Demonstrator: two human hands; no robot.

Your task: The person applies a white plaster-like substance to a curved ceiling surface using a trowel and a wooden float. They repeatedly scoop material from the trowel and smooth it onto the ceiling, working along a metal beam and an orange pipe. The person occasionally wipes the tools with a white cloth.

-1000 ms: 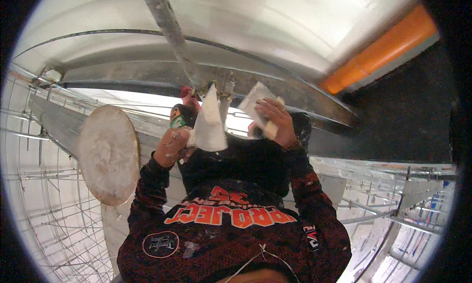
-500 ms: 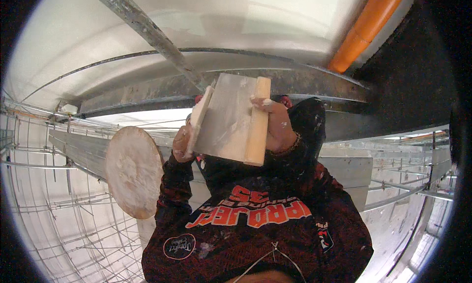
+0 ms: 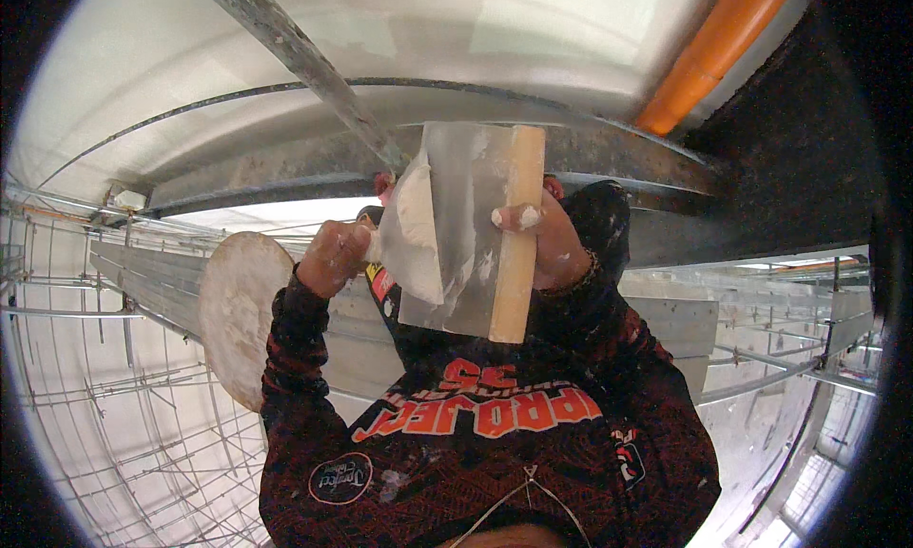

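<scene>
My right hand [image 3: 559, 244] grips a wide flat metal filling blade [image 3: 468, 229] by the pale wooden strip [image 3: 519, 234] along its right edge, thumb on the near side. Thin white smears streak the metal. On the left, my left hand [image 3: 333, 255] is closed round the handle of a putty knife [image 3: 398, 251]. A thick load of white plaster [image 3: 416, 210] sits on the putty knife, whose edge overlaps the left part of the filling blade. Whether the two blades touch, I cannot tell. White spots mark both hands.
Left of my forearm is a round, plaster-stained pale disc [image 3: 242, 310]. A metal pole [image 3: 295, 58] slants in from above, ahead of a dark beam [image 3: 285, 182]. An orange pipe [image 3: 715, 53] runs at the upper right. Scaffold tubes [image 3: 76, 312] stand on both sides.
My left hand has moved left and turned the putty knife from nearly edge-on to face-on, showing its plaster. The filling blade has shifted slightly right, and more streaks show on it.
</scene>
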